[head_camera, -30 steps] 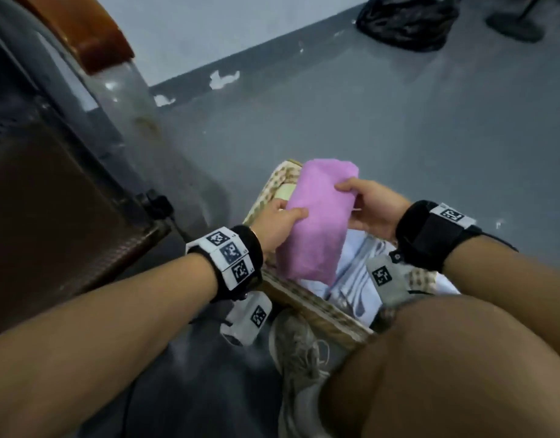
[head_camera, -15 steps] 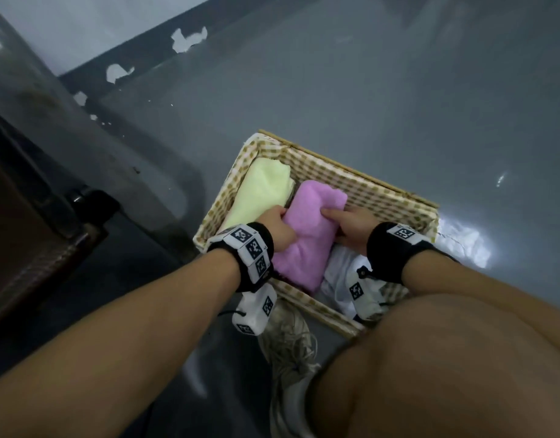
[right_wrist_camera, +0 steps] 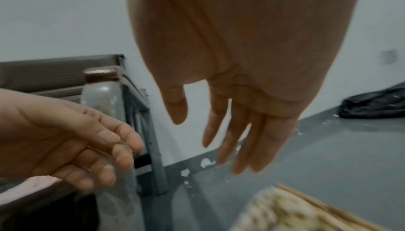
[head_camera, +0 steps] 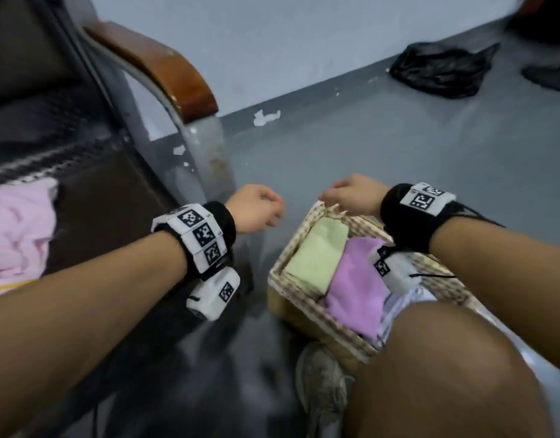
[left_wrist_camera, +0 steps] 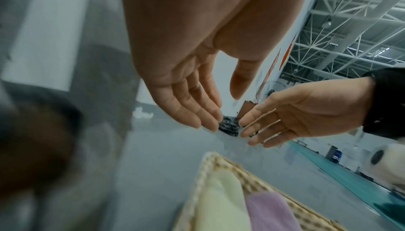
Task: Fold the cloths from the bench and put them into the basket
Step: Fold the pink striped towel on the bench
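hands point(head_camera: 301, 205) empty, above basket point(head_camera: 307, 303)

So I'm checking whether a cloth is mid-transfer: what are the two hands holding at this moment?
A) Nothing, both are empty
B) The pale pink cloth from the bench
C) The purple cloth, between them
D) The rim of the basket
A: the left hand and right hand both show bare, open palms, while the purple cloth lies in the basket.
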Action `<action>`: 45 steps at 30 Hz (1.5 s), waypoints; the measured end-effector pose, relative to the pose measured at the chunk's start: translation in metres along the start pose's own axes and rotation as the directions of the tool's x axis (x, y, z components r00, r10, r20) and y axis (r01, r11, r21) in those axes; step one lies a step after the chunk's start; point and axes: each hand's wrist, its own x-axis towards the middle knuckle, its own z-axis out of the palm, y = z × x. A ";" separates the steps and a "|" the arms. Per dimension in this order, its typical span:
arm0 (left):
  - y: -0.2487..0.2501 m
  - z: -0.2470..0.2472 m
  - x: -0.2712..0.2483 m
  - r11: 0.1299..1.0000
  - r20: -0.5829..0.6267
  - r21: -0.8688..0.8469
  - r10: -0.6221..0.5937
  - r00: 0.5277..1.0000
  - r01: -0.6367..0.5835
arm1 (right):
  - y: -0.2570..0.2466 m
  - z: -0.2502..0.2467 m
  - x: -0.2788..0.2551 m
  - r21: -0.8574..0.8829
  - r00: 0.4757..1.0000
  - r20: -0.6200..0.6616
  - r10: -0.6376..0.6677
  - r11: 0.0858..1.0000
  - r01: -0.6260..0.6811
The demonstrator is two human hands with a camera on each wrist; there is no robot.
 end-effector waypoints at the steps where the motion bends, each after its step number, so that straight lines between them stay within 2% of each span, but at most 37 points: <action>1: 0.001 -0.024 -0.013 1.000 -0.034 0.008 0.013 0.999 -0.013 | -0.025 0.004 -0.002 0.056 0.997 0.060 -0.042 0.998 0.038; 4: -0.009 -0.091 -0.055 0.999 -0.114 0.001 0.033 0.993 -0.033 | -0.102 0.032 -0.008 0.086 0.962 0.185 -0.199 0.979 0.186; 8: -0.045 -0.172 -0.116 0.997 -0.223 0.080 0.014 0.975 0.003 | -0.202 0.096 -0.023 0.180 0.873 0.212 -0.439 0.895 0.407; 12: -0.098 -0.231 -0.166 0.977 -0.378 0.185 -0.030 0.925 0.107 | -0.274 0.171 -0.039 0.136 0.778 0.379 -0.501 0.862 0.489; 16: -0.156 -0.254 -0.194 0.849 -0.488 0.379 -0.155 0.859 0.369 | -0.302 0.238 -0.042 -0.012 0.669 0.494 -0.556 0.765 0.644; 19: -0.196 -0.249 -0.201 0.786 -0.433 0.418 -0.269 0.861 0.456 | -0.305 0.273 -0.037 -0.138 0.603 0.546 -0.581 0.648 0.749; 22: -0.220 -0.242 -0.205 0.732 -0.444 0.512 -0.223 0.868 0.450 | -0.303 0.296 -0.029 -0.237 0.611 0.594 -0.523 0.612 0.754; 25: -0.227 -0.250 -0.205 0.701 -0.497 0.534 -0.192 0.847 0.472 | -0.306 0.307 -0.021 -0.258 0.622 0.610 -0.491 0.620 0.741; 27: -0.222 -0.255 -0.202 0.732 -0.542 0.492 -0.165 0.824 0.471 | -0.311 0.309 -0.017 -0.253 0.610 0.605 -0.512 0.603 0.756; 29: -0.209 -0.259 -0.197 0.836 -0.625 0.359 -0.114 0.772 0.414 | -0.316 0.308 -0.014 -0.233 0.592 0.585 -0.553 0.585 0.777; 31: -0.190 -0.264 -0.189 0.957 -0.691 0.137 -0.092 0.717 0.254 | -0.320 0.306 -0.009 -0.212 0.568 0.545 -0.616 0.555 0.805; 32: -0.179 -0.266 -0.186 0.990 -0.702 0.020 -0.085 0.707 0.139 | -0.320 0.305 -0.007 -0.200 0.555 0.517 -0.652 0.538 0.819; 34: -0.159 -0.270 -0.185 0.984 -0.701 -0.168 -0.079 0.709 -0.057 | -0.322 0.300 -0.004 -0.146 0.534 0.472 -0.701 0.535 0.832; 35: -0.152 -0.272 -0.187 0.974 -0.706 -0.205 -0.075 0.704 -0.101 | -0.323 0.296 -0.004 -0.117 0.535 0.452 -0.714 0.547 0.829; 37: -0.145 -0.278 -0.193 0.972 -0.735 -0.204 -0.073 0.674 -0.117 | -0.327 0.287 -0.002 -0.097 0.548 0.391 -0.740 0.559 0.824; 39: -0.145 -0.287 -0.198 0.977 -0.779 -0.180 -0.069 0.623 -0.117 | -0.329 0.276 -0.002 -0.066 0.537 0.311 -0.784 0.546 0.835; 40: -0.145 -0.291 -0.200 0.978 -0.788 -0.173 -0.064 0.612 -0.121 | -0.330 0.270 -0.004 -0.029 0.530 0.272 -0.803 0.544 0.838; 41: -0.145 -0.293 -0.203 0.979 -0.781 -0.166 -0.054 0.623 -0.122 | -0.331 0.265 -0.007 0.015 0.528 0.230 -0.817 0.545 0.838; 43: -0.146 -0.294 -0.206 0.990 -0.713 -0.109 -0.014 0.701 -0.092 | -0.333 0.257 -0.011 0.077 0.522 0.144 -0.841 0.535 0.841; 45: -0.150 -0.291 -0.204 0.999 -0.632 -0.040 -0.005 0.775 -0.027 | -0.336 0.250 -0.016 0.105 0.494 0.089 -0.865 0.501 0.859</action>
